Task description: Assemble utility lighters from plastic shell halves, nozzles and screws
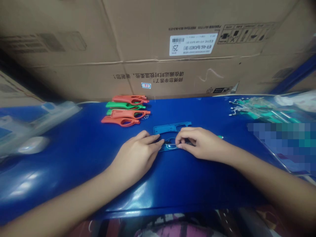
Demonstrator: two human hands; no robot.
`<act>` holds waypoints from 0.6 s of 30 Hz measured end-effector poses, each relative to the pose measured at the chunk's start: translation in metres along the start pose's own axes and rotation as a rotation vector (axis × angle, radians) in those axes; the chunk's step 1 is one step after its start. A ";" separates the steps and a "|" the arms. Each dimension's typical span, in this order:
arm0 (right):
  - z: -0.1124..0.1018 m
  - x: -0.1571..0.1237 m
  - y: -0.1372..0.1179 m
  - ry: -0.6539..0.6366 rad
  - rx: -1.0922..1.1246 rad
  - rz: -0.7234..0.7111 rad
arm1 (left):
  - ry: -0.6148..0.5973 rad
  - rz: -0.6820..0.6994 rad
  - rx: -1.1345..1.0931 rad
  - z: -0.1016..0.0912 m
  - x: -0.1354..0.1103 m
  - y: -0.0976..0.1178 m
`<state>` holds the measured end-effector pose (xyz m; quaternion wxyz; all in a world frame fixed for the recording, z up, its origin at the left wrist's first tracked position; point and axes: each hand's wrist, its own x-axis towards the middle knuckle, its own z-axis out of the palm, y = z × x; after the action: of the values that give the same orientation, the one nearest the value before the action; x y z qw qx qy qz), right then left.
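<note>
In the middle of the blue table, a blue lighter-shaped half shell (pixel 169 147) lies between my hands, partly hidden by the fingers. My left hand (pixel 138 151) holds its left end, with the fingertips pressed together at the edge. A thin pale wire (pixel 170 145) runs over the shell. My right hand (pixel 201 143) is closed in a pinch above the shell's right part, at the wire; the fingers cover just what it grips. Behind this lies a matching blue half shell (pixel 163 129), inner side up. A small green tip (pixel 220 137) shows beyond my right hand.
Several orange and green lighter casings (pixel 128 114) lie stacked at the back left. Thin white-tipped wires with green parts (pixel 256 110) lie at the back right. Clear plastic (pixel 61 113) and a white rounded object (pixel 34 144) are at left. A cardboard box (pixel 148 42) stands behind the table.
</note>
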<state>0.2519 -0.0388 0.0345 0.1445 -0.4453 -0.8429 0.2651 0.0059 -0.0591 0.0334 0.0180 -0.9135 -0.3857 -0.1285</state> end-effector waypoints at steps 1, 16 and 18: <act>0.000 0.000 0.000 -0.003 0.000 0.002 | -0.015 -0.005 -0.018 -0.001 0.000 0.000; 0.000 -0.001 0.000 -0.003 -0.010 -0.005 | 0.013 -0.058 -0.367 0.010 0.005 -0.003; 0.000 -0.001 0.001 0.000 -0.009 -0.012 | -0.006 -0.058 -0.294 0.007 0.004 -0.002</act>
<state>0.2524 -0.0392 0.0338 0.1441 -0.4409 -0.8469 0.2602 0.0089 -0.0538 0.0277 -0.1206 -0.8952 -0.3889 -0.1814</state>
